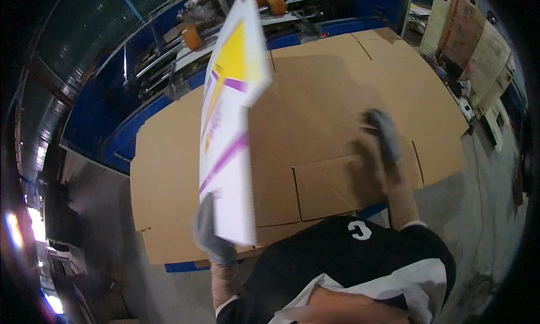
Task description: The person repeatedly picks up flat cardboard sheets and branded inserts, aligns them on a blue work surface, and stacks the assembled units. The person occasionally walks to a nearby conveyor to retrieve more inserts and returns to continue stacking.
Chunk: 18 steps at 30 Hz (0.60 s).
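From far away I see the grey-gloved left hand point(212, 234) holding a white sheet point(228, 183) near its bottom end. The sheet has yellow and purple parts and goes up past that hand. The blurry right hand point(385, 135) is over big brown cardboard point(320, 110). Beyond both hands sits a blue machine point(365, 9) with orange wheels point(276, 5).

White, yellow-and-purple-printed board point(228, 169), tilted over brown cardboard point(320, 99)
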### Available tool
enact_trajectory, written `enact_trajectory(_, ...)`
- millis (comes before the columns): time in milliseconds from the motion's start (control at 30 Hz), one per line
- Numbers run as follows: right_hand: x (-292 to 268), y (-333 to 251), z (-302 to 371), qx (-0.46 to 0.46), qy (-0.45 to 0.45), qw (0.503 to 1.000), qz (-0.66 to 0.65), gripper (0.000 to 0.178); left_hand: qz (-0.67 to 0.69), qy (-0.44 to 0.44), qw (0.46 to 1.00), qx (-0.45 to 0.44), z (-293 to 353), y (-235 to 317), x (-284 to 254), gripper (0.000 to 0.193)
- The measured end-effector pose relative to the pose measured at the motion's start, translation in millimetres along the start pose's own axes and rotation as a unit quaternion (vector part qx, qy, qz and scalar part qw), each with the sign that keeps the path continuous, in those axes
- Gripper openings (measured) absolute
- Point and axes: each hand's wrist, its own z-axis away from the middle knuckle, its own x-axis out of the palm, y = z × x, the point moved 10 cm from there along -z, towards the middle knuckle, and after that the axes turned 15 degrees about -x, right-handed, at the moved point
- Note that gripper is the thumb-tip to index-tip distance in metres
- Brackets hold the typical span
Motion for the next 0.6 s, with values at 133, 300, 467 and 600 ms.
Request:
enact_trajectory(133, -262, -66, 73, 0.064, 0.085, 0.455, 0.884, 0.034, -0.018, 0.197, 0.980, -0.022, -44, -31, -81, 0.020)
enact_trajectory(300, -395, -55, 182, 0.066, 0.465, 0.867, 0.166, 0.049, -0.127, 0.223, 0.964, 0.070, -87, -37, -112, 0.020)
enact_trajectory(467, -267, -86, 159, -0.067, 0.403, 0.913, -0.010, 0.053, -0.227, 0.137, 0.951, 0.160, -56, -43, -94, 0.026)
enact_trajectory(600, -133, -184, 111, -0.282, 0.209, 0.836, 0.422, 0.043, -0.224, 0.058, 0.965, 0.123, -37, -54, -75, 0.032)
